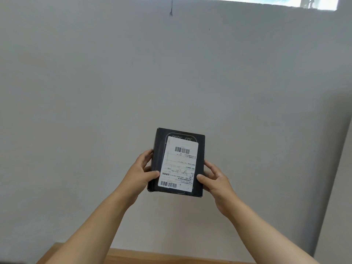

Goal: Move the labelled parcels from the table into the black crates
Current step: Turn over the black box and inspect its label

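A flat black parcel with a white shipping label carrying two barcodes is held up in the air in front of a pale wall. My left hand grips its left edge, thumb across the front near the label. My right hand grips its right edge, thumb on the front at the lower right. The labelled face is turned toward me. No black crate is in view.
A wooden table shows only as a strip along the bottom edge. The pale wall fills most of the view, with a corner running down the right side and a bright window strip at the top right.
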Demonstrator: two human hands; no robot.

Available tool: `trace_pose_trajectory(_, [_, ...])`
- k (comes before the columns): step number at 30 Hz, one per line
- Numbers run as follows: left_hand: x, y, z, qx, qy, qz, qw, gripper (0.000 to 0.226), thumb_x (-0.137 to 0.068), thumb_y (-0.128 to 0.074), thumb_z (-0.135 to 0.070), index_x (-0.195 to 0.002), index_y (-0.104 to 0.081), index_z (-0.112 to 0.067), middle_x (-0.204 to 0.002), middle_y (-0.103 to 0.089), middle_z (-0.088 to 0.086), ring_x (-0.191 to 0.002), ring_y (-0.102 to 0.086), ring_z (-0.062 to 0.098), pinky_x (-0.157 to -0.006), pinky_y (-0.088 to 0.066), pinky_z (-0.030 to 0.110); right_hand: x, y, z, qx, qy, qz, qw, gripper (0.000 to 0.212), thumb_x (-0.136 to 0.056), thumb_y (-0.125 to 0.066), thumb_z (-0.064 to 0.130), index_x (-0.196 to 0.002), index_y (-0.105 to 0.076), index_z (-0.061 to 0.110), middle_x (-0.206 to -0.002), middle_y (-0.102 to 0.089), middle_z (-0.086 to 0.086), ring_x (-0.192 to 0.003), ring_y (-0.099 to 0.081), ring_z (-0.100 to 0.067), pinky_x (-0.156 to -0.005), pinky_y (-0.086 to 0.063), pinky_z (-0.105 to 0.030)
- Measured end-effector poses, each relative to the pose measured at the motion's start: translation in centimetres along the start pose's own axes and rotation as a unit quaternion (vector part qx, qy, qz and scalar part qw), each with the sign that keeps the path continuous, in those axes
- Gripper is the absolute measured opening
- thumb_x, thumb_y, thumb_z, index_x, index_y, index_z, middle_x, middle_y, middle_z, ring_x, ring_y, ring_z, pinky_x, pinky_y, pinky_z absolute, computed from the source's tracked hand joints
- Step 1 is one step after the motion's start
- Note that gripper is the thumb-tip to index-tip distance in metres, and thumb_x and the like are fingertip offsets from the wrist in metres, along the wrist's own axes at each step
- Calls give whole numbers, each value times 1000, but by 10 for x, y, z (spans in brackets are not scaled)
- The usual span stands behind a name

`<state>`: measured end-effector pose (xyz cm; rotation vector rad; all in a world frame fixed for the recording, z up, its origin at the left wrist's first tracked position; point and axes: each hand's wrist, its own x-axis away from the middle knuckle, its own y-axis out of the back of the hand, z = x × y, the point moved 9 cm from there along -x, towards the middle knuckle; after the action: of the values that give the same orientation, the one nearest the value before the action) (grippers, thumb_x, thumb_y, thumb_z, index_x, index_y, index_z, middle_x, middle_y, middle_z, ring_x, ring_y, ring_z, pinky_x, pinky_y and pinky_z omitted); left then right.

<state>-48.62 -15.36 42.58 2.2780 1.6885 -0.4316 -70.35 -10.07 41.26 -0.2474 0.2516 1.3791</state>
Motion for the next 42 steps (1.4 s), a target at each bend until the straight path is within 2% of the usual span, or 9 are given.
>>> trace_pose_trajectory(4, [-1, 8, 2, -142, -10, -58, 988, 88, -84, -60, 1, -151, -9, -24, -156, -20, -6, -139, -31, 14, -103, -38, 26, -6, 4, 0, 14, -20, -49, 998, 61, -78, -67, -6, -130, -47, 18, -108, -68, -8, -101, -66, -24, -94, -51, -40])
trace_pose_trajectory(8, [7, 13, -28, -433, -89, -151, 884, 99, -82, -68, -25, -151, 4, -20, -159, 7, 0, -145, 7, 17, -118, -1, 35, -13, -11, 19, 100, -16, -26, 995, 57, -75, -68, -4, -123, -45, 16, -107, -65, -4, -94, -67, -17, -74, -55, -30])
trace_pose_trajectory(14, [-5, -24, -27, -624, -170, 31, 762, 71, -86, -58, -33, -147, -24, -25, -153, -27, -6, -146, -1, 17, -119, 4, 39, -24, -56, 27, 429, 11, 84, 899, 59, -63, -70, 17, -111, -42, 35, -97, -63, 15, -101, -59, -12, -91, -51, -37])
trace_pose_trajectory(18, [-3, -19, -7, -566, -109, 119, 808, 48, -83, -61, -31, -130, -48, -28, -118, -53, -7, -114, -49, 16, -93, -43, 31, -25, -78, 28, 496, 32, 120, 859, 59, -63, -65, 21, -114, -40, 40, -97, -63, 21, -110, -50, -14, -96, -46, -34])
trace_pose_trajectory(23, [2, 12, 8, -506, -82, 88, 854, 43, -86, -60, -32, -127, -48, -29, -113, -51, -9, -98, -51, 10, -74, -44, 25, -20, -96, 36, 538, 105, 74, 833, 76, -73, -68, 27, -139, -32, 38, -125, -54, 16, -123, -38, -16, -108, -27, -35])
trace_pose_trajectory(27, [3, 60, 27, -366, -5, 34, 930, 32, -87, -60, -26, -119, -55, -28, -110, -57, -5, -98, -56, 13, -83, -50, 33, -19, -74, 35, 443, 101, -68, 888, 94, -73, -74, 33, -149, -18, 27, -150, -30, 7, -138, -21, -18, -114, -22, -41])
trace_pose_trajectory(30, [10, 90, 40, -142, 67, -7, 988, 23, -89, -59, -12, -107, -62, -27, -103, -67, -1, -92, -65, 15, -81, -55, 35, -15, -68, 4, 300, 5, -71, 951, 100, -77, -76, 24, -151, -9, 25, -154, -24, 2, -141, -22, -18, -114, -26, -43])
trace_pose_trajectory(35, [18, 117, 60, 39, 138, -36, 989, 17, -92, -57, -8, -99, -61, -22, -100, -70, -3, -89, -65, 9, -69, -47, 19, -8, -93, -38, 192, -76, -37, 978, 75, -85, -69, 21, -146, -26, 16, -131, -52, -1, -113, -54, -14, -93, -42, -31])
trace_pose_trajectory(42, [40, 145, 77, 58, 169, -64, 982, 19, -92, -56, -8, -108, -62, -16, -101, -71, -3, -90, -66, 10, -69, -48, 20, 2, -130, -58, 129, -75, -9, 989, 48, -87, -66, 14, -132, -49, 15, -107, -67, 0, -100, -63, -12, -86, -48, -27])
